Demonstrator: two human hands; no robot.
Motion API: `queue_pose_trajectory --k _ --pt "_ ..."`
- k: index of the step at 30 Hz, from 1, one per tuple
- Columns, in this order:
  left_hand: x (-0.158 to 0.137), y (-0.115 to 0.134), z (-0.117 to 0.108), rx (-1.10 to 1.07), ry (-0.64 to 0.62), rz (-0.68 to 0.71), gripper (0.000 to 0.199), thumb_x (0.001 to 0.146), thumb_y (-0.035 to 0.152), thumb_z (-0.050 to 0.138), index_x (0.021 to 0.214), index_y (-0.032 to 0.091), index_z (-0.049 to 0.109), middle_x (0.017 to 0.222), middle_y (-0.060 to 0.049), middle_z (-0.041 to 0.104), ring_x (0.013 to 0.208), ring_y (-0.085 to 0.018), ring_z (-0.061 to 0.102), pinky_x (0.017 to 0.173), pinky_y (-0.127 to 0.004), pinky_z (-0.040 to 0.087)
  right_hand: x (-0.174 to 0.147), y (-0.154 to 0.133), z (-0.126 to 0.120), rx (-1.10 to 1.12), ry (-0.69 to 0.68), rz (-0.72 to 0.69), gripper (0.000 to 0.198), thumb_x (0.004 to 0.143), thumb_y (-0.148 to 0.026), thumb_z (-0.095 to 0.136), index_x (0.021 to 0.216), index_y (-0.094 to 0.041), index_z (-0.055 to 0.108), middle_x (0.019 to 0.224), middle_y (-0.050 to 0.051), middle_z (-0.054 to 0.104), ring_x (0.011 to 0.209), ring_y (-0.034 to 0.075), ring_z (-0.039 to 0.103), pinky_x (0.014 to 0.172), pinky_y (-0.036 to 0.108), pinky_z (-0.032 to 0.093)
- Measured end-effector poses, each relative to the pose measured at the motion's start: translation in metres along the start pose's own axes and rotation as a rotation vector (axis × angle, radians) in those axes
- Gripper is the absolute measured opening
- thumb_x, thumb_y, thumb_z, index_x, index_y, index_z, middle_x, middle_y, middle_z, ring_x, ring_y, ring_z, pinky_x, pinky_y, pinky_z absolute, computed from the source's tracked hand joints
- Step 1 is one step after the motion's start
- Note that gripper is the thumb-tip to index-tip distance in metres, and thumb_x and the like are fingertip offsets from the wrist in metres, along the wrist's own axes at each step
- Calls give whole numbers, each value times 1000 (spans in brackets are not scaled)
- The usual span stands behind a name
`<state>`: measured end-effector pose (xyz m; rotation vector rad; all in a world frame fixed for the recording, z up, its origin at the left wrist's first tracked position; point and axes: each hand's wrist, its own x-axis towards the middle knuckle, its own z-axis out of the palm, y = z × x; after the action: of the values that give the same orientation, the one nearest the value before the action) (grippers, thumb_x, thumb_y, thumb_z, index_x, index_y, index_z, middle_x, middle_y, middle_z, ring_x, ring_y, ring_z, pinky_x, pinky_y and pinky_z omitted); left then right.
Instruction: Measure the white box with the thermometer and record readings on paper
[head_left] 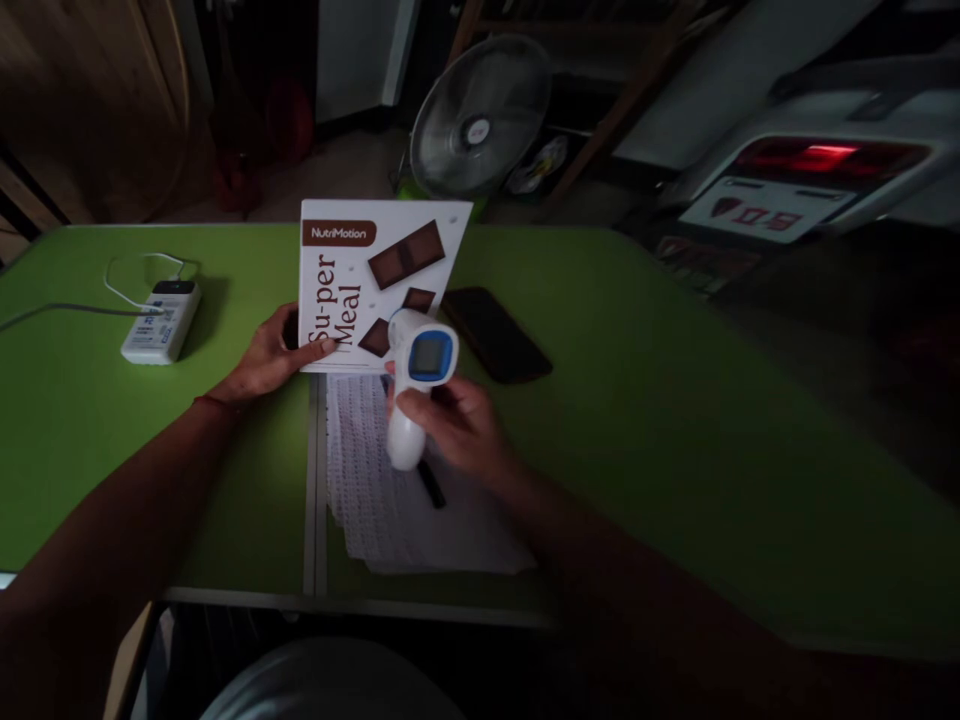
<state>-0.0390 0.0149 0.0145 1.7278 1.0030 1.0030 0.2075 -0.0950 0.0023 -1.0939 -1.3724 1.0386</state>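
Observation:
My left hand (270,360) grips the lower left edge of a white box (345,270) printed "NutriMotion Su-per Meal", its thumb across the front and its fingers behind, out of sight. Dark brown bars are pictured on the box's face, which is turned toward me and held upright. In my right hand (457,420) is a white infrared thermometer (409,400), with my fingers wrapped round its handle. Its blue-framed screen (430,356) faces me and looks blank. The thermometer's head overlaps the lower right part of the box; whether they touch I cannot tell.
Printed sheets (367,500) with a black pen (431,485) lie on the green table (637,450). A dark phone (499,335) rests to the right. At left is a white power bank (163,322) with cables. Beyond the table stand a fan (480,120) and a vehicle with a red tail light (829,155).

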Motion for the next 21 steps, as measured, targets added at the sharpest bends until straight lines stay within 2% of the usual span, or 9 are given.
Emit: queue_pose_trajectory --k 3,6,9,11,14,17,19,21 --pt "3 -5 -1 -10 51 15 76 72 70 95 123 22 66 139 -18 77 137 -46 70 120 -71 56 8 -21 -22 -227 24 55 28 77 -50 83 80 -25 70 72 0 67 67 19 61 62 34 52" --pt "8 -12 -5 -1 85 40 78 71 72 96 121 23 62 135 -18 78 131 -46 72 115 -70 60 16 -39 -45 -509 -81 201 22 74 -42 83 82 -23 73 74 1 72 69 21 66 62 33 50" --pt "11 -16 -10 16 88 68 81 70 74 96 122 23 60 136 -18 77 130 -45 73 113 -67 61 23 -35 -62 -785 -84 315 21 76 -40 83 75 -24 70 69 2 69 65 21 64 57 32 42" --pt "11 -15 -10 48 82 79 81 72 75 94 125 24 59 140 -18 76 132 -44 72 115 -66 60 27 -21 -70 -908 -44 310 27 76 -41 85 67 -26 64 63 1 63 62 21 60 55 32 37" --pt "8 -10 -9 123 50 91 81 76 75 89 133 25 61 147 -17 75 136 -45 70 119 -67 56 32 5 -79 -951 53 201 33 71 -40 92 64 -27 62 63 2 58 63 23 57 56 34 37" --pt "6 -7 -7 204 35 99 82 79 76 84 140 25 61 153 -17 71 141 -46 67 122 -67 54 30 16 -77 -934 162 -13 31 63 -33 97 76 -27 70 81 7 67 80 29 65 67 39 48" --pt "5 -7 -6 242 41 93 90 81 79 80 148 23 57 158 -19 66 147 -46 63 125 -65 53 24 14 -66 -909 205 -162 33 66 -33 95 92 -26 75 100 11 72 94 31 69 77 42 54" --pt "5 -9 -6 318 37 63 104 80 83 78 158 20 49 164 -23 59 155 -47 55 130 -65 47 15 8 -50 -867 182 -195 30 77 -37 91 100 -26 75 102 9 74 92 29 70 78 41 55"
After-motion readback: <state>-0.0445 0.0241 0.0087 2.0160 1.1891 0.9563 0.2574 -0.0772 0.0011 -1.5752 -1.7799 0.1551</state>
